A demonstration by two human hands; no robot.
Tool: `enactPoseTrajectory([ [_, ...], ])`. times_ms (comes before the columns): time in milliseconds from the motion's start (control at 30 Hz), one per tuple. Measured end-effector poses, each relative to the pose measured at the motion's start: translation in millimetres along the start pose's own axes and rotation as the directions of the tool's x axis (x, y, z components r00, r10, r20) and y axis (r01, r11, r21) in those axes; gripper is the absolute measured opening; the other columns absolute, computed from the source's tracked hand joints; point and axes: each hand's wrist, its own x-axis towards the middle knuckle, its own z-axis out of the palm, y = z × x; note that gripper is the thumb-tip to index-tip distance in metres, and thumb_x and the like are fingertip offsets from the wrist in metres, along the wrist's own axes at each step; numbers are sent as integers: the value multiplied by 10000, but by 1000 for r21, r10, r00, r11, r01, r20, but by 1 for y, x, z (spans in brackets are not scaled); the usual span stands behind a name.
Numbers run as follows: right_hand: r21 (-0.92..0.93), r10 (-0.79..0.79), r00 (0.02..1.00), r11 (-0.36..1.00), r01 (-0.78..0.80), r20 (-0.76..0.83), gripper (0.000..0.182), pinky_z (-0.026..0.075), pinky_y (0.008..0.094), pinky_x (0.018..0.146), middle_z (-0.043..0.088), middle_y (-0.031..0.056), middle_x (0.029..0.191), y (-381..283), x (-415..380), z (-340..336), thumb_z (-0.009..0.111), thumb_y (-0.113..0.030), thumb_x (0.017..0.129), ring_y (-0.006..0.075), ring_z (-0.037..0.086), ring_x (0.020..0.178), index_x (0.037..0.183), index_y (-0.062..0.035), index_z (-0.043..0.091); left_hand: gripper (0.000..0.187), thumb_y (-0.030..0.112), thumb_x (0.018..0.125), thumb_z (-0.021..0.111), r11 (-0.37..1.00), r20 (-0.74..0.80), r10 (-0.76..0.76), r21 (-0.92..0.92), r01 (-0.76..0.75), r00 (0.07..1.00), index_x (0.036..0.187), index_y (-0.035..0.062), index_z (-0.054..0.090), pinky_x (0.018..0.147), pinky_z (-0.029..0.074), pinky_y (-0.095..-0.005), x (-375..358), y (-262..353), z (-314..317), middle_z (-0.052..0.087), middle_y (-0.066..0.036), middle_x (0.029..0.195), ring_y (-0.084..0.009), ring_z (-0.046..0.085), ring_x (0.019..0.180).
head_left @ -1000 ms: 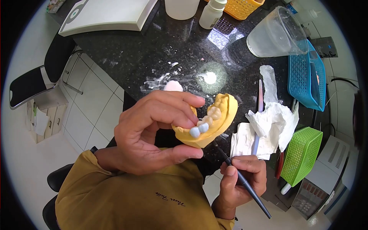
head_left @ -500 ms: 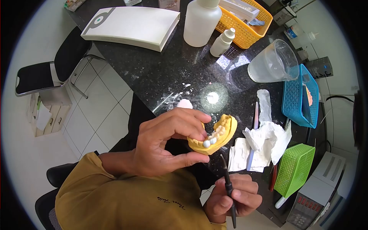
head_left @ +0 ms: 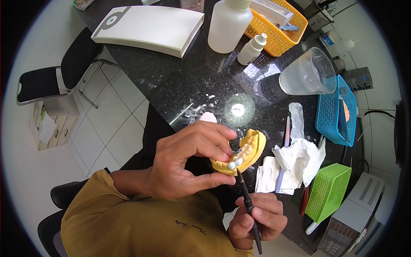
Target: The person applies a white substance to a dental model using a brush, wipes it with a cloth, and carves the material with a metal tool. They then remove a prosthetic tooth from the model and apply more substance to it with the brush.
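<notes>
My left hand (head_left: 188,158) is closed on a yellow dental cast (head_left: 254,150), thumb below and fingers over its inner side. Two pale bluish-white teeth (head_left: 234,164) stand at the cast's front, beside cream-coloured ones. Below and to the right, my right hand (head_left: 259,216) pinches a thin black tool (head_left: 247,199). The tool's tip is at the cast's lower edge, close to the white teeth; whether it touches them I cannot tell.
Right of the cast lie crumpled white tissue (head_left: 299,160) and a pink-and-blue stick (head_left: 286,137). Beyond are a plastic cup (head_left: 306,73), bottles (head_left: 229,25), a white box (head_left: 150,28), and yellow (head_left: 278,40), blue (head_left: 336,113) and green (head_left: 327,192) baskets.
My right hand has moved the black tool up and slightly left, bringing its tip to the cast near the white teeth. My left hand and the cast have barely moved.
</notes>
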Motion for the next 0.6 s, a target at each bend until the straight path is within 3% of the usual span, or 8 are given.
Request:
enactPoseTrajectory([
  [333,7,-6,1000,1000,6,17,225,427,236,557,575,97,770,1,0,-1,641,-194,903,171,588,596,988,-51,490,360,97,682,871,1000,8,3,22,-3,1000,913,10,608,858,525,-421,0,1,0,643,-146,904,-348,632,1048],
  [400,106,-8,1000,994,10,-22,280,546,273,548,640,127,787,3,0,-3,744,-36,746,230,662,622,975,-11,585,362,97,681,872,1000,8,4,23,-5,1000,912,10,607,856,525,-420,0,0,0,643,-146,904,-348,633,1047],
  [600,116,-22,999,993,25,-26,286,545,268,553,638,127,791,6,-2,-6,742,-25,740,230,663,621,978,-7,584,367,107,680,874,1000,3,2,16,-2,1000,910,10,605,852,525,-419,0,0,0,642,-145,903,-345,635,1042],
])
